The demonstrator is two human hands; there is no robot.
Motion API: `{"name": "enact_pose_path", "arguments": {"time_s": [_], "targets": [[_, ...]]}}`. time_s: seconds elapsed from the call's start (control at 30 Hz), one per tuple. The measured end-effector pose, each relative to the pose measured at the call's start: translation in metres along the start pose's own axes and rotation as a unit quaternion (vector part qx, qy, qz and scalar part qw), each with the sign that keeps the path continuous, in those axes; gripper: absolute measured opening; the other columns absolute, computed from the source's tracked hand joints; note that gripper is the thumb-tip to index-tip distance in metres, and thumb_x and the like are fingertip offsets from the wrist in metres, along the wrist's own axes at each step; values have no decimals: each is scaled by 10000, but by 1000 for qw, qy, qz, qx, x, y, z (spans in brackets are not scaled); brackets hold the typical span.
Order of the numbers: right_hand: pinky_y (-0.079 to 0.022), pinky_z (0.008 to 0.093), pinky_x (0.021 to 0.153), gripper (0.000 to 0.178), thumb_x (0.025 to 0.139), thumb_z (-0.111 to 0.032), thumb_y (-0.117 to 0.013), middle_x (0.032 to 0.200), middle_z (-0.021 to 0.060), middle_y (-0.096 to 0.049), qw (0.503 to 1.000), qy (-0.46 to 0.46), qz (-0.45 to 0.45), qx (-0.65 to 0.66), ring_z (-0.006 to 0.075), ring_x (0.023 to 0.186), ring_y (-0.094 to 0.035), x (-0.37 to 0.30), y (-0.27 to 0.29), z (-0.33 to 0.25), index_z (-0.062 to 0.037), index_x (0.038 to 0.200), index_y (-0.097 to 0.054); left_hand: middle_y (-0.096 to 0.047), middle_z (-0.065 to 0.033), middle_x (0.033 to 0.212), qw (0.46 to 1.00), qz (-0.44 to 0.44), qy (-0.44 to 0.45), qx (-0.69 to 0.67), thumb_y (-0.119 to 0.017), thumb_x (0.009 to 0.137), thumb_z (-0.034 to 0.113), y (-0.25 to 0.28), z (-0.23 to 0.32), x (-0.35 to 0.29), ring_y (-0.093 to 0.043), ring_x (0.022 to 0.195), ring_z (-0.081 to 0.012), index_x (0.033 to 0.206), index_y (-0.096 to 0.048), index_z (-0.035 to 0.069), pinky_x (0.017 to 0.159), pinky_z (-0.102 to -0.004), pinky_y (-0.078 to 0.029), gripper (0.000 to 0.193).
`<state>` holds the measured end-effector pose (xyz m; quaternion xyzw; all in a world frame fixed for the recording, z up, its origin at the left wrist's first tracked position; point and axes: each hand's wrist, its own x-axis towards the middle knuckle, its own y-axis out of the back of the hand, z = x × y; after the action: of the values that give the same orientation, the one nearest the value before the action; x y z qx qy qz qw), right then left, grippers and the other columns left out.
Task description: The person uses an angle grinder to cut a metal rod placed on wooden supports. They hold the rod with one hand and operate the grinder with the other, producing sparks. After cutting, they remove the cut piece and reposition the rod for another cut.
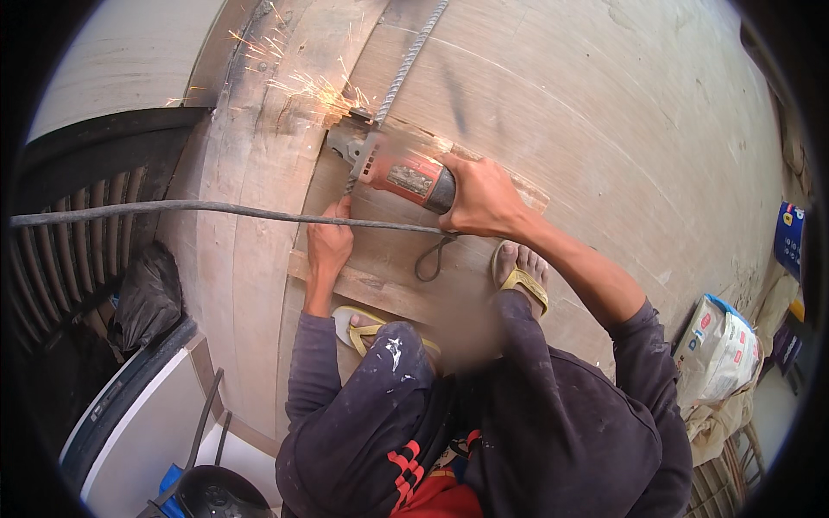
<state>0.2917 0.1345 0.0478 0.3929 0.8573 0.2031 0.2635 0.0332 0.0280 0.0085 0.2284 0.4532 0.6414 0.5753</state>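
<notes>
Your right hand [484, 200] has its fingers clamped around the body of the red angle grinder [399, 169], whose disc meets the ribbed steel rebar [406, 60] on the wooden boards [259, 173], throwing sparks [302, 86]. Your left hand [331, 246] presses down just below the cut, fingers together on the rebar, with the power cord [216, 207] running off to the left.
</notes>
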Motion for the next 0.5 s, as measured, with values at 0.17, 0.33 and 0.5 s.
{"name": "enact_pose_path", "arguments": {"time_s": [0.17,0.33,0.5], "targets": [[-527,483,707,431,551,-169,-687,744,264,-654,1000,-2,-6,1,436,728,-654,0,2,-2,19,935,-633,-567,-285,731,998,30,-25,-42,-483,1017,306,-3,-4,0,-564,698,-482,878,-638,-39,593,-502,-418,403],[-527,489,707,436,553,-173,-685,759,264,-655,1000,-6,-5,-3,438,737,-654,0,2,-2,15,944,-639,-575,-281,737,1000,7,-8,-29,-486,1014,292,-2,-3,1,-567,702,-481,886,-641,-39,596,-496,-425,387],[-527,496,718,451,549,-184,-688,784,264,-659,1000,-7,-8,-3,439,764,-654,2,1,0,8,954,-643,-571,-281,717,999,10,-26,-20,-486,1015,297,-1,-4,2,-565,692,-485,864,-635,-36,587,-501,-424,395]]}}
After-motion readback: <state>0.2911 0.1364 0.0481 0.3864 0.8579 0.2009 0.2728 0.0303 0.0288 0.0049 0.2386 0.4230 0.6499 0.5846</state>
